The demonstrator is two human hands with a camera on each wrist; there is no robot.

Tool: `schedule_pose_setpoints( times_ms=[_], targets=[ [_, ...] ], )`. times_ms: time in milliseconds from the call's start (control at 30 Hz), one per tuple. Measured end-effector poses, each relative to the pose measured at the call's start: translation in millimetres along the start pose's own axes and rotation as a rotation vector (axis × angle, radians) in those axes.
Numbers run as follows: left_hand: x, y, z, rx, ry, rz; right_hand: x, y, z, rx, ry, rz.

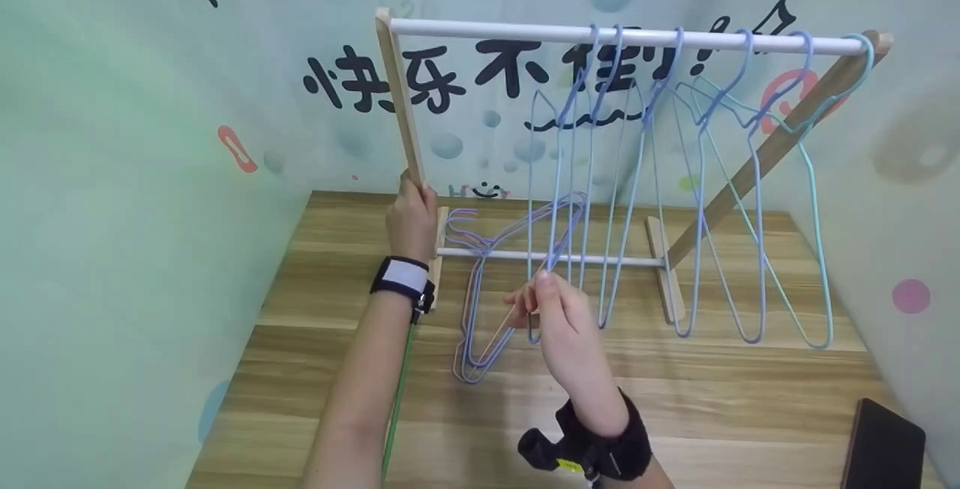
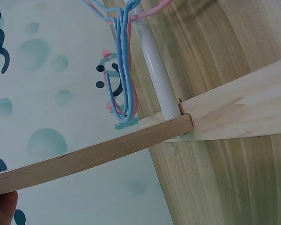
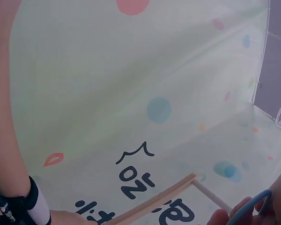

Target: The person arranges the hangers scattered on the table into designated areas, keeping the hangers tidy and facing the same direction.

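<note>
Blue hanger (image 3: 267,191) pinched by the right grip (image 1: 564,328), wooden post (image 1: 402,95) clasped by the left grip (image 1: 412,220)

A curve of the blue hanger is held between thumb and fingers, as shown from the right wrist; whether it is also hung on the rack cannot be told. The wooden post is clasped low down, at the rack's left side, with the fingers wrapped round it.

Just beyond the right grip, six hung hangers (image 1: 700,174) are carried by the white top rail (image 1: 495,29), all towards its right half; they are blue to violet, the last at the right end being turquoise. Between the two grips, a bunch of loose hangers (image 1: 484,247), blue and pink, is seen crossing the lower bar (image 1: 600,259), their hooks turned to the left post.

The rack is stood on a wood-grained desk (image 1: 315,414). A black object (image 1: 885,444) is placed at the near right corner. Behind, black lettering (image 1: 349,80) is borne by a pale backdrop (image 1: 112,174).
</note>
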State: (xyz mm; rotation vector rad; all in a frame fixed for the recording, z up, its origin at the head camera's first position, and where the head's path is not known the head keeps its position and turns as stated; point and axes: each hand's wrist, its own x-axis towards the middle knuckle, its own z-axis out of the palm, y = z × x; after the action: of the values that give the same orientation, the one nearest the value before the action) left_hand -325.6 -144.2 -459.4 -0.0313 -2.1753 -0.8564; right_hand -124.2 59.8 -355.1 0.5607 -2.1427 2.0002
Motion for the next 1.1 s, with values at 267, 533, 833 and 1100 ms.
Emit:
schedule_pose_setpoints(
  times_ms=[267, 533, 833, 1100],
  targets=[
    [0.2, 0.4, -0.7, -0.013, -0.010, -0.014, 3.1, 0.8, 3.4, -0.082, 0.003, 0.005],
    [0.6, 1.4, -1.4, -0.015, -0.015, -0.018, 3.5, 2.7, 2.6, -0.162, -0.012, 0.023],
    [-0.1, 0.0, -0.3, -0.011, 0.002, 0.003, 3.1, 7.9, 2.9, -0.210, 0.031, -0.016],
    [0.3, 1.5, -0.8, 0.001, 0.009, 0.001, -2.4, 10.1, 2.8, -0.228, 0.052, 0.002]
  ],
)
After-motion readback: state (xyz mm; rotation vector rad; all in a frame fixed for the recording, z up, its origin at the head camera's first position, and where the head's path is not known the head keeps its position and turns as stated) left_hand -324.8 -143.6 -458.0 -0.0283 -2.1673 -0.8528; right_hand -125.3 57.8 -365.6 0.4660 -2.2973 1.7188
